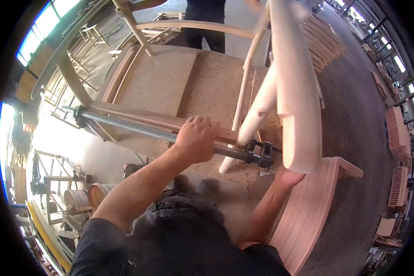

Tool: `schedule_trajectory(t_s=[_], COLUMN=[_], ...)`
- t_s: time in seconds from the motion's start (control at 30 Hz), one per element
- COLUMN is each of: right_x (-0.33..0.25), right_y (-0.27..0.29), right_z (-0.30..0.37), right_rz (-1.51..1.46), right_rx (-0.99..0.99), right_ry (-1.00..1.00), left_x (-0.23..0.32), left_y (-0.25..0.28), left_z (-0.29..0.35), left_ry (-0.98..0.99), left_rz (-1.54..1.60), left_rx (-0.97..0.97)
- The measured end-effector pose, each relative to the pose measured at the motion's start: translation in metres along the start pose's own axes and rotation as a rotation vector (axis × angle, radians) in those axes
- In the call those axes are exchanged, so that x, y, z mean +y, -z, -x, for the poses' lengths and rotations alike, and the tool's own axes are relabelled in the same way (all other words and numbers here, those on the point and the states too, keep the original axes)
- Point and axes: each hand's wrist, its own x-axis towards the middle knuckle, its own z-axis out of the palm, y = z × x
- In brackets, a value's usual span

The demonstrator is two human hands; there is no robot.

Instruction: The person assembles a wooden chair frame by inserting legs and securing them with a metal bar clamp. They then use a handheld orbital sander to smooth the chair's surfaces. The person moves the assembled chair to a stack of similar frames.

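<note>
Chair frame: pale wooden chair frame (73, 83), standing on the bench (211, 85), in front of the person.
Clamp: long metal clamp (133, 128), lying along the near side of the frame, just beside the front rail (124, 111); dark fittings at both ends, the right one beside a slanting leg (262, 108).
Left hand: left hand (197, 139), closed over the clamp near its right half, fingers curled toward the rail.
Right hand: right hand (290, 176), at the lower end of the thick armrest (301, 106), near the clamp's right end; fingers mostly hidden by the wood, so cannot tell how far they are closed.
Far side: another person (204, 23) in dark clothes, facing the frame; one hand at the upper left post, partly cut off by the edge.
Lower right: curved wooden parts (308, 214), packed side by side, close to the right forearm.
Lower left: two buckets (76, 199) near each other, well apart from the hands.
</note>
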Motion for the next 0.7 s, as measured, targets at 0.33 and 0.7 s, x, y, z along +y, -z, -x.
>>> schedule_trajectory(t_s=[0.33,0.7], right_x=[-0.052,-0.033], right_y=[0.012,-0.004], right_z=[-0.084,-0.091], right_rz=[0.564,1.279], right_rx=[-0.542,-0.965], right_ry=[-0.677,-0.179], left_x=[-0.001,-0.007], left_y=[-0.003,-0.010], left_z=[0.001,0.003], left_ry=[-0.028,-0.032], left_rz=[0.067,0.075], left_rx=[0.087,0.137])
